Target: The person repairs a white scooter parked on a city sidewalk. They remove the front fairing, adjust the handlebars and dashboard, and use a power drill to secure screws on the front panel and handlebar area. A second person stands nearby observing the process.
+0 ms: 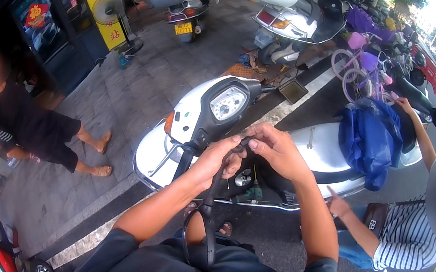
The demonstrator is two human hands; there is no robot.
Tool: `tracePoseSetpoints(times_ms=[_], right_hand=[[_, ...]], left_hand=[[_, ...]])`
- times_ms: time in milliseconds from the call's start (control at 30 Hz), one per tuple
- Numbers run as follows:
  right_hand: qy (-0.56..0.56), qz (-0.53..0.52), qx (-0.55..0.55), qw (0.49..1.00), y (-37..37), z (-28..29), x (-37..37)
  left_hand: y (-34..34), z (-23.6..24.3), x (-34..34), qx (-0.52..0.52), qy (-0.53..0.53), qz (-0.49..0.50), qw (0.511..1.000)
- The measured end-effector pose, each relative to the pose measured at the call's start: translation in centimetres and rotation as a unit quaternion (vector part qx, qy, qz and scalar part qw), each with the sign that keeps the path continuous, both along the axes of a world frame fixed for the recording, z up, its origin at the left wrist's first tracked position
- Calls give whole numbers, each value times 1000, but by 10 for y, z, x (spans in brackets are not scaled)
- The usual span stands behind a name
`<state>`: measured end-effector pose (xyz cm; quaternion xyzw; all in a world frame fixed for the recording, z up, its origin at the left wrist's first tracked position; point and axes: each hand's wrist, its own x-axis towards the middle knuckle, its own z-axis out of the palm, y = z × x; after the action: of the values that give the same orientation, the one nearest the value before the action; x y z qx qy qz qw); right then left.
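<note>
My left hand (220, 159) is closed around the upper stem of a black mirror (207, 244), whose oval head hangs down over my lap. My right hand (273, 151) pinches a small black piece (246, 142) at the stem's top end, its detail partly hidden by fingers. Just beyond both hands is the white scooter's front, with dashboard (226, 103), black left grip and silver brake lever (165, 159). On the footboard below lie a green power drill (249, 193), a round metal part (242, 180) and slim tools. A wrench (311, 138) rests on the silver seat cover.
A blue plastic sheet (370, 138) covers the seat's rear. A person in stripes (403, 236) stands close at right, pointing; another person (35, 123) is at left. Parked scooters (292, 19), purple bicycles (357, 78), a fan (107, 8) and a metal tray (293, 91) stand beyond.
</note>
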<state>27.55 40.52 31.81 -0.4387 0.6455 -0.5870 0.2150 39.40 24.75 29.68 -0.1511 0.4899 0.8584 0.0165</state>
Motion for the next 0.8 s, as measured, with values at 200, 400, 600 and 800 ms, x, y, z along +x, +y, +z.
tracePoseSetpoints(times_ms=[200,400,600,800], right_hand=[[-17,-27,13,999,-18,0,10],[97,-25,138,985,-27,-2,7],[-53,51,4,997,-40,-18,19],[12,21,95,995,-56,-23,20]], left_hand=[[-7,-4,11,7,0,1,1000],[-10,-16,20,-7,-5,14,1000],[-20,-26,28,-17,13,18,1000],[-31,-29,38,7,3,20,1000]])
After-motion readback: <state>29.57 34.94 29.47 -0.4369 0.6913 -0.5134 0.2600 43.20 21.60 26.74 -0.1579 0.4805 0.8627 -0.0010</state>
